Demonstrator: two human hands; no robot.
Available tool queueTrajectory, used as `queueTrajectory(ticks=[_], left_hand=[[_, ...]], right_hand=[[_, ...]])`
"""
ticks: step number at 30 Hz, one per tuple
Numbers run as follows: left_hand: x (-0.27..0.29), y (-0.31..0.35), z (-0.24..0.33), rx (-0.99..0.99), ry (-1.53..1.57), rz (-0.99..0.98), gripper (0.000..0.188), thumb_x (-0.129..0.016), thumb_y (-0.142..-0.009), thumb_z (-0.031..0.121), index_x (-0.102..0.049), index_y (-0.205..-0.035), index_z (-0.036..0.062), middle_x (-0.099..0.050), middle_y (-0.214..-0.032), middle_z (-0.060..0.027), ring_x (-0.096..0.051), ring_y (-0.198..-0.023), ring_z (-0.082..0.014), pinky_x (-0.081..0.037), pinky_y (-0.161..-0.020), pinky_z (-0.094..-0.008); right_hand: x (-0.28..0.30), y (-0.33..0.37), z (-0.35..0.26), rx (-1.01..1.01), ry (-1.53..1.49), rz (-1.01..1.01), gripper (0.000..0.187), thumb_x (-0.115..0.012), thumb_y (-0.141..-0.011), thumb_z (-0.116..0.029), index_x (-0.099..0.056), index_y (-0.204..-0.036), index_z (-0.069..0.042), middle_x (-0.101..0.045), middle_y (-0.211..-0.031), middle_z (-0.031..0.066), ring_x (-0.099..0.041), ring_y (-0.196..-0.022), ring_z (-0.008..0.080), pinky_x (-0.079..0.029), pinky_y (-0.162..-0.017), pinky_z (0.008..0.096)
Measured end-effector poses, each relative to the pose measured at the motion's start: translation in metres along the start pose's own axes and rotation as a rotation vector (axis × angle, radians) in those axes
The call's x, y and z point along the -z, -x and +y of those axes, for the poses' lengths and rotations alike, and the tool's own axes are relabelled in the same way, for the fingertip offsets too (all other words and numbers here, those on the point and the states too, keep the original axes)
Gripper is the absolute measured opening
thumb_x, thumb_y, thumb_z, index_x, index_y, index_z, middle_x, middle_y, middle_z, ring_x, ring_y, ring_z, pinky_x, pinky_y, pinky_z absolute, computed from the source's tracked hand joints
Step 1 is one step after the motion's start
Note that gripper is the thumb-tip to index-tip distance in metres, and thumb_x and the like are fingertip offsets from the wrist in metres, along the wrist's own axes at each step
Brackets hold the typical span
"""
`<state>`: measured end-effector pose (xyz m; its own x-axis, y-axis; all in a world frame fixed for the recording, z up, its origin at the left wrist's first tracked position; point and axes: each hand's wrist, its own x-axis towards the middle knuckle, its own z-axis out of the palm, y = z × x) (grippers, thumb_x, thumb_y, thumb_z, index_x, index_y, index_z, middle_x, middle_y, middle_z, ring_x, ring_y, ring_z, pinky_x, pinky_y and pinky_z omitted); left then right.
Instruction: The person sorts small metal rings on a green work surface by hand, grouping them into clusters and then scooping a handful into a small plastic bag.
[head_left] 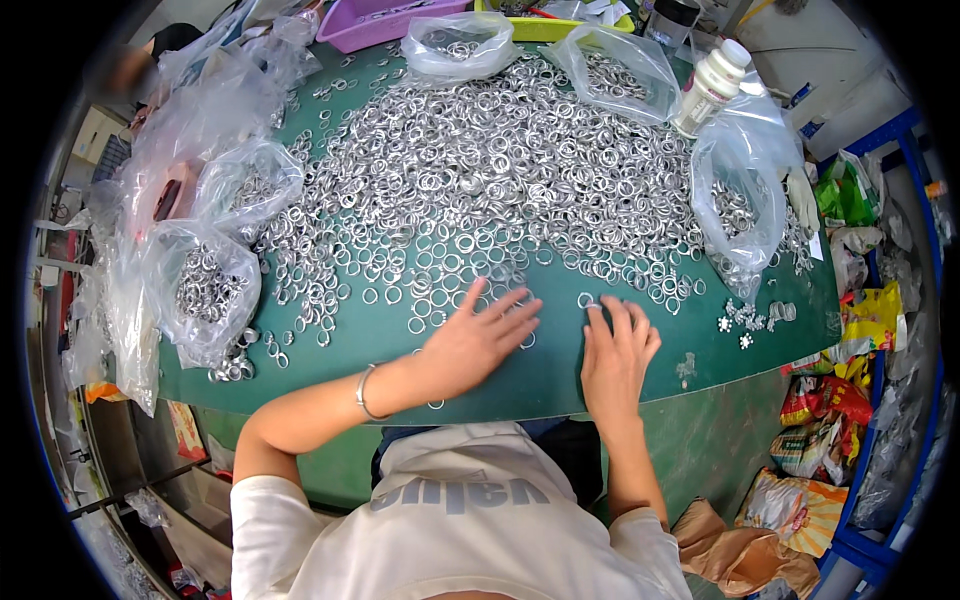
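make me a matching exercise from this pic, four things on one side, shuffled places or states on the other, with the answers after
Things:
1. left hand
2. right hand
3. bottle
4. purple tray

Places or states:
A. white-capped
B. left of the yellow-green tray
C. close to a lone ring
D. metal bracelet at its wrist

Pairs: 1-D, 2-C, 3-A, 4-B

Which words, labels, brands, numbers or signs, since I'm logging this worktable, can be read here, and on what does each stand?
I'll give places, not wording:
White shirt: large grey letters, upside down in this view, legible.
White bottle: label print, too small to read.
Yellow packet: print too small and blurred.
Orange-and-white bag: lettering too blurred to read.
Metal rings: no marking can be made out.
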<state>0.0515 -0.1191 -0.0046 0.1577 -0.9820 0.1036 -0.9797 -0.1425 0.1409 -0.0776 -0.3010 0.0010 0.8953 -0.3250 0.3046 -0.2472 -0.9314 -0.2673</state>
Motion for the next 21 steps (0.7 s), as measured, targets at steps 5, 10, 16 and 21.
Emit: queueTrajectory(ticks=[5,10,16,21], left_hand=[[0.017,0.025,-0.030,0.238,0.027,0.039,0.052,-0.057,-0.077,-0.003,-0.054,-0.129,0.0002,-0.041,-0.148,-0.0111,-0.035,-0.140,-0.0287,-0.019,-0.111,-0.0636],[0.018,0.036,-0.038,0.441,-0.056,0.107,0.048,-0.057,-0.077,-0.006,-0.057,-0.125,0.0000,-0.039,-0.149,-0.0122,-0.034,-0.140,-0.0309,-0.018,-0.110,-0.0649],[0.022,0.030,-0.023,0.383,0.053,0.148,0.049,-0.057,-0.078,-0.007,-0.055,-0.127,-0.0005,-0.039,-0.149,-0.0149,-0.034,-0.140,-0.0322,-0.020,-0.113,-0.0596],[0.014,-0.009,-0.017,0.314,0.021,0.163,0.047,-0.061,-0.084,0.007,-0.052,-0.129,0.0000,-0.049,-0.131,-0.0134,-0.046,-0.122,-0.0301,-0.033,-0.102,-0.0499]], right_hand=[[0.006,0.008,0.006,-0.023,-0.272,0.048,0.031,-0.064,-0.086,-0.010,-0.060,-0.116,-0.002,-0.059,-0.115,0.0118,-0.053,-0.111,0.0312,-0.037,-0.094,0.0456],[0.004,0.006,-0.004,0.034,-0.183,-0.093,0.043,-0.063,-0.087,-0.010,-0.053,-0.128,0.000,-0.053,-0.132,0.0158,-0.045,-0.128,0.0359,-0.035,-0.103,0.0489],[0.011,0.005,-0.016,0.064,-0.374,-0.173,0.044,-0.062,-0.089,-0.010,-0.051,-0.130,0.002,-0.045,-0.141,0.0173,-0.038,-0.136,0.0360,-0.032,-0.108,0.0511],[-0.012,-0.042,-0.029,0.148,-0.352,-0.070,0.037,-0.061,-0.090,-0.011,-0.056,-0.126,0.000,-0.045,-0.141,0.0153,-0.036,-0.135,0.0393,-0.032,-0.107,0.0526]])
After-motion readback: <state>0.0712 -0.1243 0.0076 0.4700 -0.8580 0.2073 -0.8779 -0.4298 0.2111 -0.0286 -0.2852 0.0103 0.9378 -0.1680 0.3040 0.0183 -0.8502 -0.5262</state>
